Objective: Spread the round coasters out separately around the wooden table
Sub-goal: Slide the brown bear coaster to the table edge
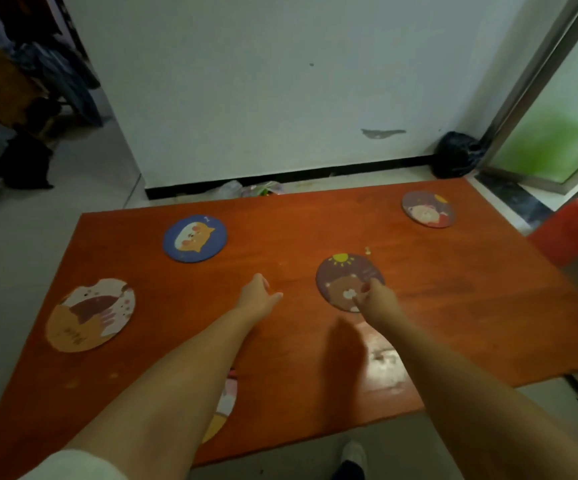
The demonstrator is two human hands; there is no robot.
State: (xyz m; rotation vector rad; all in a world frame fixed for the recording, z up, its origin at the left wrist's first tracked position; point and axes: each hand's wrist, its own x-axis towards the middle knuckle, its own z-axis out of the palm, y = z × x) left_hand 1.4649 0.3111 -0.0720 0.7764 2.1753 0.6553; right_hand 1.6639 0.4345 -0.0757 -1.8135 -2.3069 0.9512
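Five round coasters lie apart on the wooden table [436,289]; both hands are over its middle.

Beyond the far edge: a white wall, a black bag [457,155] in the corner, a red stool [573,233] at right. The left forearm covers most of the near coaster [227,400]. The blue coaster [195,238], the tan coaster [90,315] and the far-right coaster [427,208] lie clear of the hands. Right hand [379,299]: fingers curled, tips touching the near edge of the purple bear coaster [344,277]; grasp cannot be determined. Left hand [258,296]: loosely open, holding nothing, between the blue and purple coasters.
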